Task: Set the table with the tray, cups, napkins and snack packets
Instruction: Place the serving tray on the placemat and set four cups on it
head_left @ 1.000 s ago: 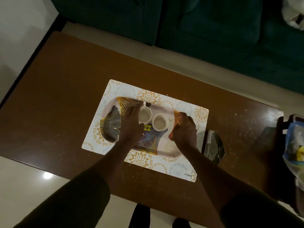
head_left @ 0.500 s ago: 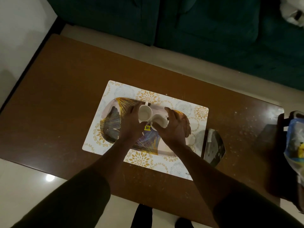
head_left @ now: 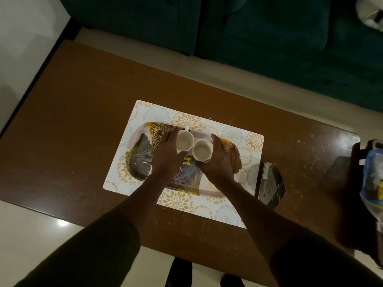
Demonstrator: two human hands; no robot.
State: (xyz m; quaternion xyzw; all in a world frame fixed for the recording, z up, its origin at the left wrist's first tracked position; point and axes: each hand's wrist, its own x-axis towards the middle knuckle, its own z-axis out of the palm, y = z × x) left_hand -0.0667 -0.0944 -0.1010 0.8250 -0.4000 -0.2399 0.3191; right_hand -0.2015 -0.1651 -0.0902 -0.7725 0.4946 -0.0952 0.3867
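An oval tray [head_left: 139, 154] with gold and grey leaf patterns lies on a white floral placemat [head_left: 157, 114] on the brown table [head_left: 83, 104]. Two white cups stand upright side by side on the tray. My left hand [head_left: 166, 154] wraps the left cup [head_left: 184, 140] from its left side. My right hand [head_left: 217, 160] wraps the right cup [head_left: 202, 150] from its right side. A yellow price sticker [head_left: 186, 161] shows between my hands. Each cup's handle side is partly hidden by my fingers.
A shiny dark packet [head_left: 270, 183] lies on the table just right of the placemat. A plastic bag [head_left: 373, 181] sits on a dark stand at the right edge. A dark green sofa [head_left: 269, 38] runs along the far side of the table.
My right hand moved left from the tray's right end onto the right cup. The two cups now stand slightly further apart. My left hand stayed on the left cup.
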